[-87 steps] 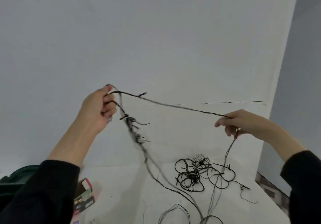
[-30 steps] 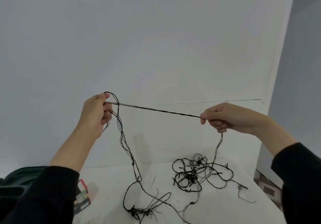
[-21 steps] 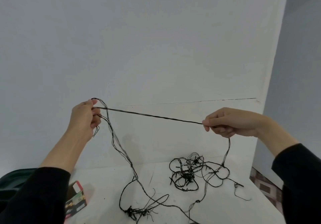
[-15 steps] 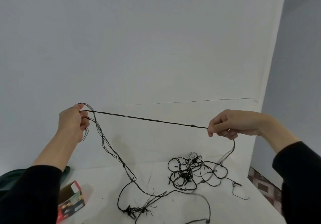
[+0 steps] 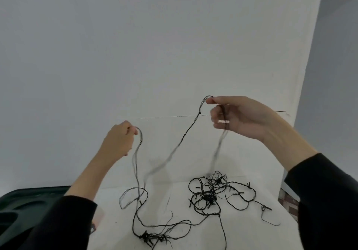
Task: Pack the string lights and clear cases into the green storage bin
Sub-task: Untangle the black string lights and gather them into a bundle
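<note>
A thin black string of lights [image 5: 209, 195] lies tangled on the white table, with loops rising to both hands. My left hand [image 5: 119, 140] pinches several strands at mid-height. Higher up and to the right, my right hand [image 5: 236, 117] pinches a bend of the wire between thumb and forefinger, and another length hangs down past its palm. A slack stretch of wire sags between the two hands. The dark green storage bin [image 5: 25, 209] shows at the lower left, partly behind my left sleeve. No clear cases are in view.
The white table [image 5: 242, 230] meets a plain white wall behind. Its right edge falls away to a patterned floor [image 5: 288, 205]. A small box is mostly hidden under my left forearm.
My hands have come closer together, so the wire that was stretched taut between them now sags. My right hand rose and my left hand moved right.
</note>
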Available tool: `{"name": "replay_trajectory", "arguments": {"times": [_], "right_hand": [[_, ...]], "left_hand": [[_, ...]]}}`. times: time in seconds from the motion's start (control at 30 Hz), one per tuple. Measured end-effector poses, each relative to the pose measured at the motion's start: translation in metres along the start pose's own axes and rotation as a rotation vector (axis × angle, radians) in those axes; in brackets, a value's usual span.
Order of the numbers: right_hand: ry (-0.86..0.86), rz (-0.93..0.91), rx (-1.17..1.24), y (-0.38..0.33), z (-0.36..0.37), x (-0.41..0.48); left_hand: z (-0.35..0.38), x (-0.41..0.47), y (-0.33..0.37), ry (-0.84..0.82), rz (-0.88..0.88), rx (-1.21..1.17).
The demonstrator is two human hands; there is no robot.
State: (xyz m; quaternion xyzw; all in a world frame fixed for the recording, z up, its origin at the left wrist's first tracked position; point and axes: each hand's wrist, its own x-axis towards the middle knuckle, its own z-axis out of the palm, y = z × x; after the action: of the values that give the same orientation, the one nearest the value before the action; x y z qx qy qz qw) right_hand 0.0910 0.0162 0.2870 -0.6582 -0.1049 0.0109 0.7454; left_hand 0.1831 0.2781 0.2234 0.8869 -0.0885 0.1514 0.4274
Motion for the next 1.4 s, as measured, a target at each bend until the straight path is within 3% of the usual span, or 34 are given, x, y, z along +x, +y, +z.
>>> {"name": "replay_trajectory", "arguments": {"times": [0.17, 0.3, 0.4, 0.53, 0.8, 0.93, 1.07, 1.13, 1.17, 1.23, 1.3, 1.4], "right_hand": [[-0.172, 0.006, 0.209, 0.013, 0.037, 0.01], [-0.144, -0.039, 0.156, 0.021, 0.056, 0.023], [-0.016, -0.096, 0.007, 0.021, 0.055, 0.027], [0.12, -0.11, -0.112, 0.024, 0.041, 0.028], [0.3, -0.047, -0.091, 0.03, -0.001, 0.019], [0.259, 0.076, -0.337, 0.043, -0.011, 0.013], [0.021, 0.292, -0.848, 0.051, -0.01, 0.006], [-0.004, 0.302, -1.025, 0.054, -0.002, 0.008], [0.032, 0.237, -1.002, 0.055, 0.004, 0.01], [0.034, 0.051, -0.703, 0.056, 0.018, 0.015], [-0.125, -0.071, -0.364, 0.056, 0.031, 0.018], [-0.27, -0.102, -0.232, 0.069, 0.043, 0.02]], "left_hand": [[0.005, -0.02, 0.047, -0.336, -0.068, -0.689], [0.013, -0.032, 0.062, -0.547, -0.025, -0.811], [0.01, -0.038, 0.061, -0.587, -0.138, -0.905], [0.007, -0.042, 0.054, -0.622, -0.157, -0.846], [0.002, -0.037, 0.044, -0.66, -0.087, -0.556], [-0.008, -0.034, 0.05, -0.708, -0.011, -0.356], [-0.025, -0.029, 0.069, -0.72, 0.175, -0.065], [-0.03, -0.024, 0.081, -0.691, 0.23, -0.026], [-0.031, -0.021, 0.088, -0.677, 0.25, -0.019], [-0.031, -0.016, 0.1, -0.643, 0.284, 0.003], [-0.03, -0.013, 0.11, -0.601, 0.3, -0.019], [-0.039, -0.007, 0.121, -0.477, 0.276, -0.236]]}}
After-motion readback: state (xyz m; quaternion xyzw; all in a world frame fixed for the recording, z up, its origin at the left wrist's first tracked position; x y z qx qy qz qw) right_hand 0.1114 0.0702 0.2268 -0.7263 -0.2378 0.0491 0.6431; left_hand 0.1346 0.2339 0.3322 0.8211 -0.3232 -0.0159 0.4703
